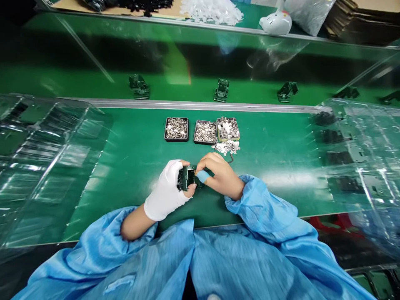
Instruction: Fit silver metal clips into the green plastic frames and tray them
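My left hand (167,189), in a white glove with bare fingertips, is closed around a small dark green circuit board assembly (186,178). My right hand (218,175) has a blue wrap on its thumb. Its fingers are pinched together at the right side of the assembly; what they hold, if anything, is too small to make out. Just beyond the hands, a loose heap of silvery metal pieces (227,147) lies on the green work surface. Behind it stand a left black tray (176,140), a middle tray (204,143) and a right tray (238,134), all full of small metal parts.
Clear plastic trays with compartments stand at left (56,158) and right (359,166). A metal rail (200,105) borders a green strip carrying several board assemblies (221,90). Above, a shelf holds white plastic pieces (212,11), black parts and a white figurine (276,23).
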Motion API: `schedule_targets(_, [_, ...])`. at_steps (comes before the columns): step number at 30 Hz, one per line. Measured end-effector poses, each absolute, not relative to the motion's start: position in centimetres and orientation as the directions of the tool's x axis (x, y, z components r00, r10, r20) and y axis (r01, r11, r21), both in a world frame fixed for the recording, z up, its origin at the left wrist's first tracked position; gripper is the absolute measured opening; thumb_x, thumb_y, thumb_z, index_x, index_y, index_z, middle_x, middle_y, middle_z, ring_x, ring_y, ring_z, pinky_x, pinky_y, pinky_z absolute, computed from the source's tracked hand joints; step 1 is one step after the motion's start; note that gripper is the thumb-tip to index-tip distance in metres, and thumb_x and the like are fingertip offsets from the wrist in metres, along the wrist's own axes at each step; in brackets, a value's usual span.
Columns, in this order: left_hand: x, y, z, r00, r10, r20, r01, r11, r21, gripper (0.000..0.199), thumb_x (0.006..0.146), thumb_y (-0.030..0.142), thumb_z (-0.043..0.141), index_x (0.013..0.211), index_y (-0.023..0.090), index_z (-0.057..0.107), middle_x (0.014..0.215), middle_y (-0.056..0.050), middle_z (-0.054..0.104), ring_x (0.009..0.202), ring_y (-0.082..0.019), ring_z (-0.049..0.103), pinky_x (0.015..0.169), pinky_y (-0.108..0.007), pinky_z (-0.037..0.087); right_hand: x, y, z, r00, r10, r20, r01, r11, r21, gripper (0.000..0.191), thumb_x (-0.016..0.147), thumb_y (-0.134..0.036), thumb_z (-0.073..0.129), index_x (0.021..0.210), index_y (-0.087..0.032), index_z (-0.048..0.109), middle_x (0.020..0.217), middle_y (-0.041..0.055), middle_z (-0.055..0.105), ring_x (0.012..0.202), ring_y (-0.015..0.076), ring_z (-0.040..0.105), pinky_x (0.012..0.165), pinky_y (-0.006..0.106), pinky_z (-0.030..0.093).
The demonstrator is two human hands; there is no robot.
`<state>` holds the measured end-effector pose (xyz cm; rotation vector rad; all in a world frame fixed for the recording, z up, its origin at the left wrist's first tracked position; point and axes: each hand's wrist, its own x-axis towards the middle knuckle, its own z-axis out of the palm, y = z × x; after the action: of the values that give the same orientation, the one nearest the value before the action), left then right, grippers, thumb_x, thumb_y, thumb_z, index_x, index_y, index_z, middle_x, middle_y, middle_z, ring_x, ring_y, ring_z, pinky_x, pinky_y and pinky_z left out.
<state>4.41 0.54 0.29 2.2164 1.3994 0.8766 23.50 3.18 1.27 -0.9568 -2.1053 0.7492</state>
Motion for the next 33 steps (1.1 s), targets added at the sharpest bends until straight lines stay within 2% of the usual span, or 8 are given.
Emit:
schedule_targets(9, [4.4,0.8,-0.6,0.376,0.84,0.391,0.675,-0.538,0.506,0.039,0.079,0.04,0.055,0.109,0.017,0.046,0.104,-0.012,0.055,0.099,-0.026,0.055,0.086,-0.041,0.047,23.2,3.0,0.7,-0.49,0.804,0.336,0.559,0.586,-0.587,0.013,0.085,-0.012,0.044,0.086,-0.02,0.054,0.093,0.0081,0.06,0.09,0.0217,0.053,0.084,0.036,0.041])
schedule_targets(11, [4.4,0.9,-0.7,0.378,0.845,0.379,0.662,-0.533,0.527,0.039,0.079,0.04,0.055,0.108,0.017,0.046,0.104,-0.012,0.056,0.098,-0.026,0.056,0.086,-0.041,0.048,23.2,2.9,0.7,-0.47,0.825,0.313,0.54,0.55,-0.638,0.016,0.084,-0.009,0.043,0.09,-0.019,0.054,0.099,0.0087,0.061,0.095,0.0204,0.054,0.085,0.033,0.043])
schedule_targets(14, [4.3,1.3,-0.1,0.402,0.858,0.32,0.599,-0.511,0.616,0.049,0.077,0.047,0.056,0.113,0.016,0.045,0.105,-0.012,0.056,0.097,-0.026,0.057,0.084,-0.039,0.049,23.4,3.0,0.9,-0.46,0.853,0.247,0.526,0.486,-0.698,0.016,0.085,-0.01,0.044,0.09,-0.02,0.055,0.094,0.0052,0.063,0.09,0.0175,0.059,0.08,0.028,0.046])
schedule_targets(17, [4.4,1.7,1.2,0.472,0.861,0.188,0.581,-0.464,0.669,0.043,0.08,0.046,0.05,0.112,0.017,0.047,0.104,-0.01,0.06,0.094,-0.024,0.06,0.081,-0.037,0.05,23.6,2.9,1.1,-0.493,0.841,0.22,0.553,0.499,-0.667,0.014,0.084,-0.01,0.047,0.089,-0.019,0.057,0.089,0.0045,0.064,0.085,0.0175,0.06,0.078,0.028,0.047])
schedule_targets(19, [4.6,2.0,2.0,0.498,0.859,0.117,0.659,-0.463,0.593,0.024,0.083,0.035,0.045,0.097,0.018,0.054,0.091,-0.006,0.062,0.088,-0.023,0.061,0.084,-0.038,0.05,23.6,2.8,1.2,-0.543,0.812,0.215,0.571,0.545,-0.614,0.017,0.082,-0.008,0.048,0.091,-0.018,0.058,0.093,0.0065,0.065,0.088,0.0188,0.06,0.081,0.03,0.047])
schedule_targets(21, [4.9,2.3,2.5,0.498,0.861,0.105,0.745,-0.486,0.457,0.015,0.083,0.025,0.044,0.083,0.019,0.058,0.078,-0.004,0.062,0.081,-0.022,0.061,0.092,-0.041,0.046,23.5,2.5,1.2,-0.585,0.785,0.201,0.59,0.583,-0.558,0.022,0.08,-0.005,0.047,0.095,-0.018,0.058,0.098,0.0077,0.065,0.092,0.0198,0.06,0.084,0.032,0.047])
schedule_targets(24, [5.5,2.4,2.9,0.503,0.854,0.132,0.795,-0.518,0.317,0.018,0.081,0.02,0.043,0.074,0.019,0.06,0.068,-0.003,0.062,0.072,-0.02,0.062,0.102,-0.044,0.04,23.5,2.3,1.4,-0.624,0.761,0.18,0.612,0.618,-0.494,0.026,0.079,-0.004,0.046,0.099,-0.017,0.057,0.1,0.0087,0.064,0.095,0.0208,0.059,0.086,0.033,0.048])
schedule_targets(33, [6.1,2.2,3.4,0.516,0.848,0.126,0.83,-0.53,0.171,0.02,0.079,0.018,0.043,0.066,0.019,0.058,0.061,-0.002,0.06,0.072,-0.021,0.064,0.099,-0.042,0.044,22.6,1.9,2.6,-0.653,0.755,0.063,0.695,0.63,-0.346,0.019,0.086,-0.007,0.042,0.096,-0.014,0.057,0.094,0.0101,0.062,0.089,0.0226,0.056,0.08,0.034,0.047])
